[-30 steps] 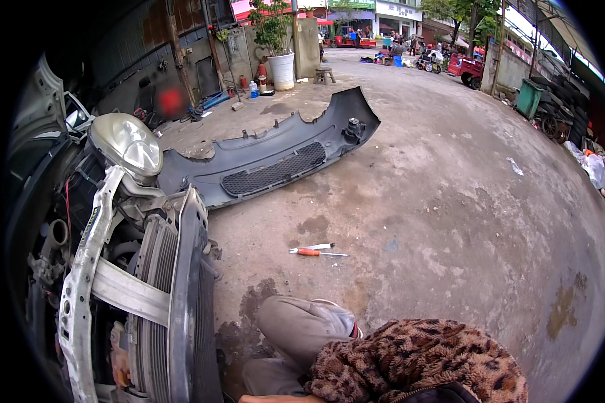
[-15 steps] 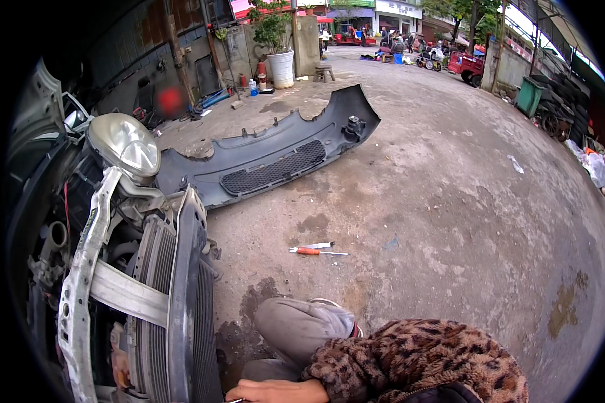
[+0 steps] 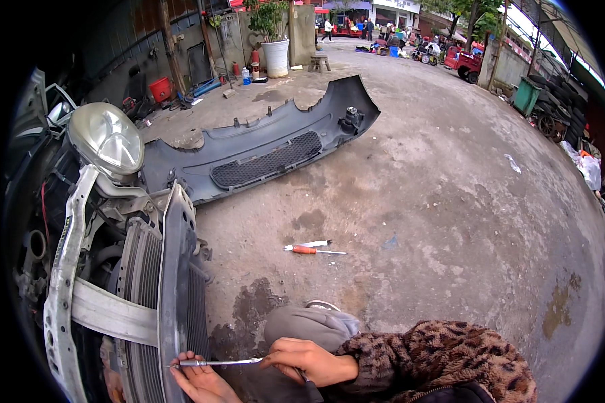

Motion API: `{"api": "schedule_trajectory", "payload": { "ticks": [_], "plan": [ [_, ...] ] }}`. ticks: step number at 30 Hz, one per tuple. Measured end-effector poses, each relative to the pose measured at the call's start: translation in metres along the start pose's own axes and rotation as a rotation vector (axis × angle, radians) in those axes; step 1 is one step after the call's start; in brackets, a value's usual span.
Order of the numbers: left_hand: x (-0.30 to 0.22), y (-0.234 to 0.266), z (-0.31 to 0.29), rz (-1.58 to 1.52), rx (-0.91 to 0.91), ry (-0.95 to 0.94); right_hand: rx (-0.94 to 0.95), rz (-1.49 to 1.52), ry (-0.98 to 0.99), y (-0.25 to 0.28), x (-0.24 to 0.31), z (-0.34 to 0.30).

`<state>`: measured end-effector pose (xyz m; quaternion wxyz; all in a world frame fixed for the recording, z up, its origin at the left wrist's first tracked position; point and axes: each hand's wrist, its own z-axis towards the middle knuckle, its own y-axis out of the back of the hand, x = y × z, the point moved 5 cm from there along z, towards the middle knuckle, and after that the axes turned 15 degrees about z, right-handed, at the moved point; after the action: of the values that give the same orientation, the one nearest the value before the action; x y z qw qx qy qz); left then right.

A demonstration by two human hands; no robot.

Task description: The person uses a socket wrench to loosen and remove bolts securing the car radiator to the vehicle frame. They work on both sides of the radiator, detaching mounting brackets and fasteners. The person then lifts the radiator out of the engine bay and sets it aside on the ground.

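Note:
My right hand (image 3: 310,360) is closed around the right end of a slim silver metal rod tool (image 3: 232,363), whose exact kind I cannot make out. The tool lies nearly level, with a thicker section towards its left end. Palm up, my left hand (image 3: 205,384) supports that end, its fingers curled about it. Just left of this hand stands the upright dark front panel (image 3: 171,289) of an opened car front, beside the finned radiator (image 3: 140,282). A pale metal crossbar (image 3: 114,312) joins the frame there. Above sits a headlight (image 3: 107,140).
A detached dark bumper (image 3: 269,151) lies on the concrete ahead. Nearer, an orange-handled screwdriver (image 3: 304,250) lies beside another small tool. My bent knee (image 3: 302,326) is just beyond my right hand. A red bucket (image 3: 159,89) and a potted plant (image 3: 275,57) stand along the back wall.
My right hand has risen from the lower edge, bringing the metal rod tool fully into sight. My left hand has come into view at the tool's left end. The view has shifted slightly.

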<state>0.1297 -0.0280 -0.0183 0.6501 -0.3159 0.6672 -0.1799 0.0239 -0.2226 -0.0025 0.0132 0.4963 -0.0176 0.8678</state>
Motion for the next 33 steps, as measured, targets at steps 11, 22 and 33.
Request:
{"api": "schedule_trajectory", "payload": {
  "ticks": [11,22,33],
  "plan": [
    [0.252,0.084,0.108,0.339,0.004,0.631,-0.429,-0.322,-0.207,0.085,-0.034,0.000],
    [0.457,0.124,0.170,0.607,-0.252,0.929,-0.844,0.361,-0.421,0.136,-0.118,0.045],
    [0.499,0.107,0.254,1.477,-0.078,0.449,-0.823,0.521,-0.563,0.176,-0.174,0.090]
  ]
}}
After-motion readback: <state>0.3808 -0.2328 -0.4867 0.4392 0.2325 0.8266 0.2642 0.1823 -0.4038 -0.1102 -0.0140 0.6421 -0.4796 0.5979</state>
